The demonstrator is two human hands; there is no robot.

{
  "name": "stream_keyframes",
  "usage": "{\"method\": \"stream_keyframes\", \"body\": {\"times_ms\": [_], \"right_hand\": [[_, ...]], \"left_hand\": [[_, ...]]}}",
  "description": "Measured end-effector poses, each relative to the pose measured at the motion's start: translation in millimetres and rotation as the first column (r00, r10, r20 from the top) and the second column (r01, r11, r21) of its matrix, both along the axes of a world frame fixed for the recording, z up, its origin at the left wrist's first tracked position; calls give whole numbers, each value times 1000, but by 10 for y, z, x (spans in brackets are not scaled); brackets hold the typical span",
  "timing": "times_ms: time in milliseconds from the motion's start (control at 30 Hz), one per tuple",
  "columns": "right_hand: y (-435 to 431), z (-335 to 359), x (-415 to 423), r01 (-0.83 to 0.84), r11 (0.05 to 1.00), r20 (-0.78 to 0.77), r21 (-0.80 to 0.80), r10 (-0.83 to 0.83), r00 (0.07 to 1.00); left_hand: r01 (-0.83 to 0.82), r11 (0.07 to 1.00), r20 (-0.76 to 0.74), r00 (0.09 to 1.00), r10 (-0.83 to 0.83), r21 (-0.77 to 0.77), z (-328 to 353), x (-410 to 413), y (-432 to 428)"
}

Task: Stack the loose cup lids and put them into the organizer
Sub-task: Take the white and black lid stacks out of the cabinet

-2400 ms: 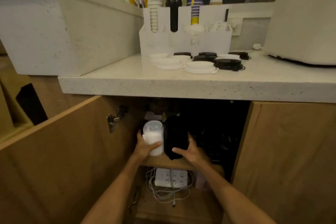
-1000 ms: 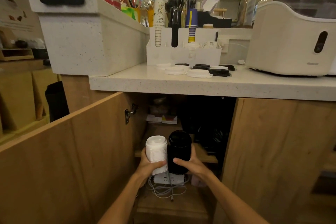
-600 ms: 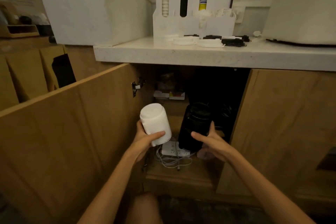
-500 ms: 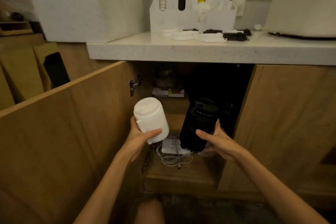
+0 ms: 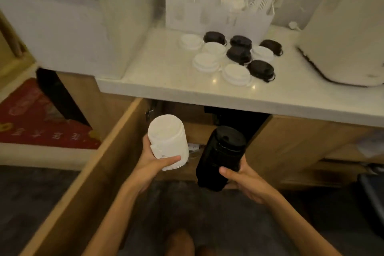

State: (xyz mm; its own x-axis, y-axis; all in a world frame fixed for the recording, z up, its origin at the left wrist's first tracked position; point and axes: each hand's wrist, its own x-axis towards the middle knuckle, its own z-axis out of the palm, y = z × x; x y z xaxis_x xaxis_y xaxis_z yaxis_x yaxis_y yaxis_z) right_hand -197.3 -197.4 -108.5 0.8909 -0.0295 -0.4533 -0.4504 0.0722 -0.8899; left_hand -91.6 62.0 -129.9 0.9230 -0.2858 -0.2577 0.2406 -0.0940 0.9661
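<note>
My left hand (image 5: 152, 159) grips a tall white stack of lids (image 5: 167, 140), held upright below the counter edge. A black stack of lids (image 5: 222, 157) leans in my right hand (image 5: 242, 178), right of the white one. On the counter (image 5: 162, 70) above lie several loose white lids (image 5: 206, 62) and several loose black lids (image 5: 239, 55), clustered together. Behind them stands the white organizer (image 5: 218, 14), with cup stacks in its back slots and small white items in the front ones.
An open wooden cabinet door (image 5: 83, 172) juts out at my left, beside my left arm. A large white appliance (image 5: 345, 33) fills the counter's right side. A pale raised ledge (image 5: 72, 18) borders the counter on the left. A red mat (image 5: 41, 127) lies at far left.
Both hands have drawn the two lid stacks out of the cabinet and upward. My view has risen, so the countertop and the loose lids now show from above.
</note>
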Motion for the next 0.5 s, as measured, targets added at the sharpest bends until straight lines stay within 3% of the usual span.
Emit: {"method": "stream_keyframes", "body": {"times_ms": [133,267,500], "right_hand": [[30,882,-249,15,999,-39,34,-13,999],[-10,1852,-391,73,997,-55,30,-71,996],[-187,3002,-495,240,971,74,-11,-238,968]], "left_hand": [[-25,999,-88,996,28,35,909,-291,-8],[-21,998,-81,996,27,64,1902,-387,-15],[-4,993,-40,999,9,115,3081,-370,-95]]}}
